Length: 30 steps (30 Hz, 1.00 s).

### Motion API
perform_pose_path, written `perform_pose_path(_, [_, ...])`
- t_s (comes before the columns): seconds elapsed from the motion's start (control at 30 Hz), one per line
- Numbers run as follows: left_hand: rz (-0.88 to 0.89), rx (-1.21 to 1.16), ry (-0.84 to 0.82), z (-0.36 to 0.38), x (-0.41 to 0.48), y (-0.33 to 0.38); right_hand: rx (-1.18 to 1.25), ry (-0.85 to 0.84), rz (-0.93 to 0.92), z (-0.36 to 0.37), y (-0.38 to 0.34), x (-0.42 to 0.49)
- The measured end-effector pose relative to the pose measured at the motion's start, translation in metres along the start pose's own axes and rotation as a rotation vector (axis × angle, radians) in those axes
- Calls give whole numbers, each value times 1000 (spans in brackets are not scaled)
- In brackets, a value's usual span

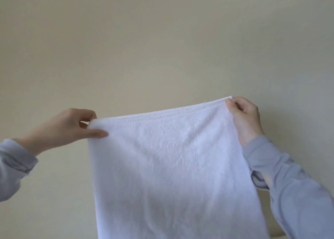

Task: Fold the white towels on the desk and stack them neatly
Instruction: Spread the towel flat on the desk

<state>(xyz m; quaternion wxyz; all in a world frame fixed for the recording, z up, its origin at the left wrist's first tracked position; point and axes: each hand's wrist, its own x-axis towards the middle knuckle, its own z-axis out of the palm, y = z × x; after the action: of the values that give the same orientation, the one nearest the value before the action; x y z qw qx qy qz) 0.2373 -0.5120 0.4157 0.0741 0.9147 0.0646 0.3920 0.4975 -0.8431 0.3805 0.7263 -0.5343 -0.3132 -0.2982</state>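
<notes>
A white towel [173, 170] hangs spread in the air in front of me, its hemmed top edge stretched between both hands and sloping up to the right. My left hand [72, 128] pinches the top left corner between thumb and fingers. My right hand [244, 115] pinches the top right corner, held a little higher. The towel's lower part runs out of the bottom of the frame. The desk and any other towels are hidden from view.
A plain cream wall [162, 40] fills the background behind the towel. Light blue sleeves [289, 184] cover both forearms. A thin pale strip shows at the bottom right corner, below the right sleeve.
</notes>
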Motion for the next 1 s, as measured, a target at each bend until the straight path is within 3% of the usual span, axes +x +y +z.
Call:
perform_pose_path(0.17, [-49,-613,-38,25,3,26,28,31,3,-30,3,0])
perform_pose_path(0.3, [-107,-893,86,47,4,45,31,70,-8,-51,5,-3])
perform_pose_path(0.4, [-206,-992,177,65,5,60,36,96,-14,-65,7,-5])
perform_pose_path(0.6, [-292,-1201,192,86,5,89,21,119,-25,-93,7,-3])
perform_pose_path(1.0, [-114,-1198,291,89,4,206,-36,155,43,-165,-14,48])
